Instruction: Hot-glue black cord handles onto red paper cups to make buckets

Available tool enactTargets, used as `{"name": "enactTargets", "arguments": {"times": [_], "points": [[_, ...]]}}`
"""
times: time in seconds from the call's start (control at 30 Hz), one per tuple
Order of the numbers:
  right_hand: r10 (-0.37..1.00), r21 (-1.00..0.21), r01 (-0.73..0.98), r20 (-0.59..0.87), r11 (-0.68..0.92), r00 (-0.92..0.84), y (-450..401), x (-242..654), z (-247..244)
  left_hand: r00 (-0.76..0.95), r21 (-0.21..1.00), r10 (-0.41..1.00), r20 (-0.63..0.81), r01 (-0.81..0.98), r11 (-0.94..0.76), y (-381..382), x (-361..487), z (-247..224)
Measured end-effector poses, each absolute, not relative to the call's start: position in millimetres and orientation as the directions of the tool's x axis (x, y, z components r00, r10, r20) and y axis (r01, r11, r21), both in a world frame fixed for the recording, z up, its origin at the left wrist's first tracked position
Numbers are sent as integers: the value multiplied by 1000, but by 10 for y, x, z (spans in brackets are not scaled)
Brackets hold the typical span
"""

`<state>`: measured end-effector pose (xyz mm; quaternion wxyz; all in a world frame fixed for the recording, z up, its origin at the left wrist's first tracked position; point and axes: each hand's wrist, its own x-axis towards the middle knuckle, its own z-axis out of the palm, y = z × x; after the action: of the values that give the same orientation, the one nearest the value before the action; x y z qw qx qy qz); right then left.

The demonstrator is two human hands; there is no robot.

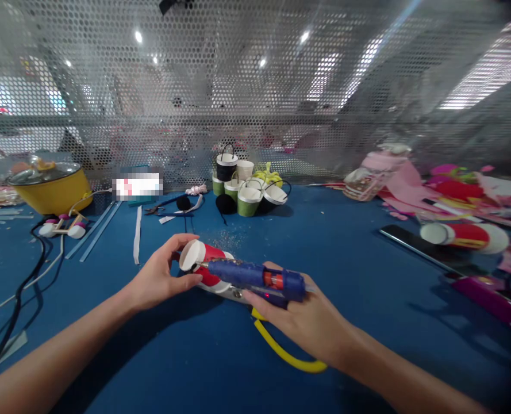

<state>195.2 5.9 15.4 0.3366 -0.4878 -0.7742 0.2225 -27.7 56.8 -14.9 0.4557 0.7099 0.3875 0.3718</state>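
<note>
Nearer than the green-and-white paper bucket (248, 208), the half-curled left hand (162, 276) holds a red-and-white paper cup (211, 253), apparently steadying it for the blue plastic glue gun (242, 273) the right hand (300, 316) clasps.

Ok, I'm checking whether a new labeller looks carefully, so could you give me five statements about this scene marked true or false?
1. The right hand holds a blue glue gun. True.
2. The left hand is holding pliers. False: the left hand holds a red-and-white cup.
3. The topmost small cup in the cluster has a loop handle. True.
4. The tabletop is white. False: the tabletop is blue.
5. A yellow pot stands at the left. True.
</note>
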Motion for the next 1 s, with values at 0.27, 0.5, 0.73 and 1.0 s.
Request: {"name": "enactTargets", "arguments": {"times": [0.27,0.5,0.73,1.0], "points": [[845,-593,602,388,535,-368,114,2064,145,461,951,866,194,127,-280,582,-289,-201],[870,-643,585,353,494,-345,144,2054,182,462,948,863,206,125,-293,571,-277,-197],[945,-770,556,193,313,-264,145,2010,220,456,938,866,206,161,-308,572,-281,-184],[994,-929,364,90,62,59,611,2161,174,370,930,900,231,189,-316,616,-326,-160]]}}
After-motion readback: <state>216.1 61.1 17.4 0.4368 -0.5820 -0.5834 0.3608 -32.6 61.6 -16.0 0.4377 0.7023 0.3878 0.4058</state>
